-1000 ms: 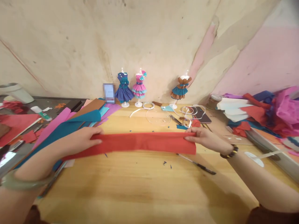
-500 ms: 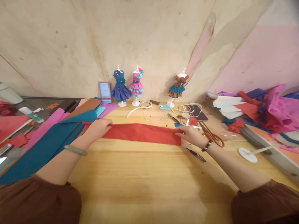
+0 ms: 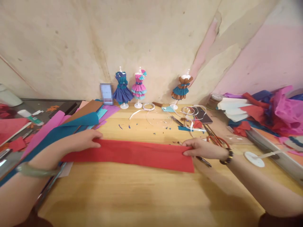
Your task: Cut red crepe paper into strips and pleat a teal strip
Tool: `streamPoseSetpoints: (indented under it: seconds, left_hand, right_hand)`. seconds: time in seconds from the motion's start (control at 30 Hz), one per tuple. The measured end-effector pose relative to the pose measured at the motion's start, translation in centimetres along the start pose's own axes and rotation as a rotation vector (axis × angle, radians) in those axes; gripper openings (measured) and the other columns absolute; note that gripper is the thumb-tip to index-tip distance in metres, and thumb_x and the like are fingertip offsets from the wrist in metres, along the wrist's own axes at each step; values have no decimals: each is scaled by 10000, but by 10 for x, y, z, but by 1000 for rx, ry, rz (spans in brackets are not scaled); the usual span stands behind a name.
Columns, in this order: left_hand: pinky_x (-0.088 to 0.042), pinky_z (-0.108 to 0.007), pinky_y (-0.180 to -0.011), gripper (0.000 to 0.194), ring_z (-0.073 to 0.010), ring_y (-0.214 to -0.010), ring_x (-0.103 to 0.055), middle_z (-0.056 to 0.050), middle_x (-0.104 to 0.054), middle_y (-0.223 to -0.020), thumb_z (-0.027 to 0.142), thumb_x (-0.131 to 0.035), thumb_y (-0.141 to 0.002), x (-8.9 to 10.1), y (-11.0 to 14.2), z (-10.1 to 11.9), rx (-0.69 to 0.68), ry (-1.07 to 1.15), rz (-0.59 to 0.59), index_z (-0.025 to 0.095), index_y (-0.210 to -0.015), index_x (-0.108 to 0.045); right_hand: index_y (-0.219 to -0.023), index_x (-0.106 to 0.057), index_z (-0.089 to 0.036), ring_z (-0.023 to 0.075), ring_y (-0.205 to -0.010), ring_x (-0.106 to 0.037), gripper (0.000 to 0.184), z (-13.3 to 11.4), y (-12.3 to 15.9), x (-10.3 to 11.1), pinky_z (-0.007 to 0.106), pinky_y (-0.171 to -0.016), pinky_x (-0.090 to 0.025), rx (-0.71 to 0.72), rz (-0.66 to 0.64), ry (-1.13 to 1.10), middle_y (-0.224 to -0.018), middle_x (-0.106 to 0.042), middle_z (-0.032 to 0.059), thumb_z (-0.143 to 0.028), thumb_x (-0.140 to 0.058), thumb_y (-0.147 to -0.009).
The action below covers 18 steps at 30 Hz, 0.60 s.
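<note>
A long red strip of crepe paper (image 3: 139, 154) stretches sideways between my hands, low over the wooden table (image 3: 132, 195). My left hand (image 3: 86, 140) pinches its upper edge towards the left end, part of which runs under my forearm. At the right end, my right hand (image 3: 196, 147) grips the top edge between thumb and fingers. A dark pen (image 3: 204, 161) lies just below that hand. Orange-handled scissors (image 3: 216, 138) rest beside my right wrist, partly hidden by the hand.
Against the wall stand three small dress stands: one blue (image 3: 123, 88), one pink (image 3: 138, 85), one brown and teal (image 3: 181, 88). Rolled teal paper (image 3: 80, 121) lies left. A white stand (image 3: 254, 158) lies on its side at right, near crumpled coloured paper (image 3: 281, 108).
Both hands have come closer to me with the red strip, and the left has shifted further left. More of the strip shows, and small scraps behind it are now uncovered.
</note>
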<state>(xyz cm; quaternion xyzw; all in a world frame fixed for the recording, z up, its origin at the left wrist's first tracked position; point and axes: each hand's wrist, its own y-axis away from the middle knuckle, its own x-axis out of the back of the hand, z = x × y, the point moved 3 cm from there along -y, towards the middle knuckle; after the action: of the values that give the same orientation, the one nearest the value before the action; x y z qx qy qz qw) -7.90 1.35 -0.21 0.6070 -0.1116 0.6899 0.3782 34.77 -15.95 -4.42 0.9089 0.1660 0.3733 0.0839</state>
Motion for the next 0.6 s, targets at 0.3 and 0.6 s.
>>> streamPoseSetpoints:
  seconds: [0.3,0.6]
  left_hand:
    - [-435,-370,-816,340,-288,-962,-616,-140,-688,-1018,300,-361,-829,8,-77,13,63,-183,419,162,-957,-644]
    - [-462,-315,-777,269,-250,-868,-634,-35,-719,-929,410,-477,-782,43,-34,5,12,-43,378,228,-844,-665]
  right_hand:
    - [-849,-672,-211,244,-787,-613,249,26,-54,46,369,-744,-462,13,569,178,-829,-700,63,-424,-560,-787]
    - [-874,-675,-231,211,-708,-621,335,-2,-2,31,303,-613,-485,-13,321,-35,-792,-707,45,-546,-596,-795]
